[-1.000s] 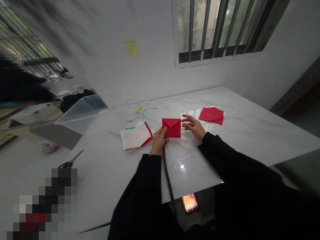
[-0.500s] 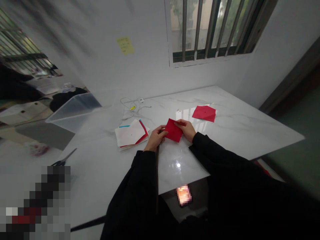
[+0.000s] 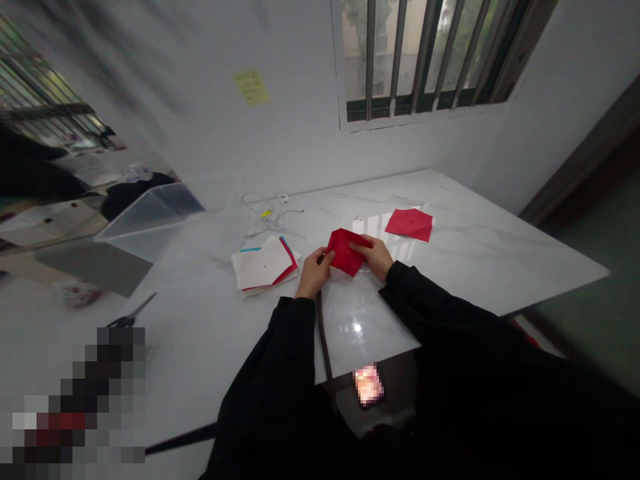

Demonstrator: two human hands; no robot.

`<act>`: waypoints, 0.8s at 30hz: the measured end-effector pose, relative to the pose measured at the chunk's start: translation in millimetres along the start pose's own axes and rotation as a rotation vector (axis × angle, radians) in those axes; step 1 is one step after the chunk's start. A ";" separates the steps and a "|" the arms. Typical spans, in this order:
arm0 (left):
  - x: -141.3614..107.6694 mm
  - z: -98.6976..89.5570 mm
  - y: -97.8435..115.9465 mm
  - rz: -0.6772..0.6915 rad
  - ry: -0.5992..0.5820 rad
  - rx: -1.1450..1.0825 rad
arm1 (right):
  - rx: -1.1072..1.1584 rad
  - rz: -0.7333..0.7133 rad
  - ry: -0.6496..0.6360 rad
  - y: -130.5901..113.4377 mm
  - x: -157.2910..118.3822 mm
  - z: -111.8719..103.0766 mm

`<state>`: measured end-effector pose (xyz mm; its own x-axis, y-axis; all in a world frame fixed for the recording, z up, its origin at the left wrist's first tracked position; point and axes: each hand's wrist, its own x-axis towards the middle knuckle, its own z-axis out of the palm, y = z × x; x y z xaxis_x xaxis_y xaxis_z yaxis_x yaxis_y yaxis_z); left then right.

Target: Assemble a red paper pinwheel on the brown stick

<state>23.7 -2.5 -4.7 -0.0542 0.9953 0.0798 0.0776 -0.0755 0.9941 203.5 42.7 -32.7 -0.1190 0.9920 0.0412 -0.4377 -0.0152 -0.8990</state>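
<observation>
Folded red paper (image 3: 344, 252), left hand (image 3: 314, 272) pinching its corner, right hand (image 3: 375, 257) gripping its edge

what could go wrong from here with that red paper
The red paper is pinched between the left hand and the right hand, so uneven pulling might crease or tear it. The loose paper stack sits close to the left hand and might get nudged. The dark strap dangling by the left wrist could catch on things.
</observation>
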 end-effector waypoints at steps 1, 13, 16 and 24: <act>-0.1 0.6 0.2 -0.029 0.019 -0.027 | -0.003 0.001 -0.017 -0.6 0.1 -0.7; -0.9 -0.2 3.8 -0.109 0.198 -0.280 | -0.035 0.118 0.040 -16.1 -6.3 -4.2; -1.9 -0.4 5.3 -0.108 0.168 -0.248 | -0.019 0.107 0.088 -16.8 -5.4 -4.5; -1.1 -4.7 2.4 -0.015 -0.046 0.025 | 0.098 0.028 0.182 -18.0 -2.2 -7.3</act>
<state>19.3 -4.1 -2.0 -0.0095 0.9981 0.0604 0.1019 -0.0591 0.9930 218.2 41.7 -19.8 0.0266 0.9972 -0.0700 -0.5221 -0.0459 -0.8516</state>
